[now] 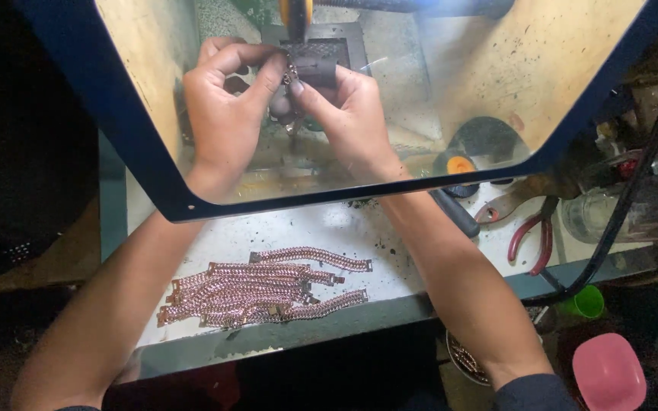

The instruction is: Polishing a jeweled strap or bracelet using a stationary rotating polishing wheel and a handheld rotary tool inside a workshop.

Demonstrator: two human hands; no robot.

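Behind a clear shield with a dark blue frame (pixel 154 183), my left hand (pixel 222 106) and my right hand (pixel 348 114) meet at a small piece of chain (pixel 291 76). Both pinch it between thumb and fingers, right against a dark ribbed block (pixel 315 61) under a tool with an orange tip (pixel 295 11). How much of the chain hangs below the fingers is hard to tell. On the white bench in front of the shield lies a pile of several rose-coloured chain bracelets (pixel 260 293).
Red-handled pliers (pixel 531 236) and another dark-handled tool (pixel 455 213) lie to the right on the bench. A glass jar (pixel 595 217), a green cup (pixel 588 303) and a pink bowl (pixel 609 373) stand lower right. A small dish with more chains (pixel 466 358) sits under my right forearm.
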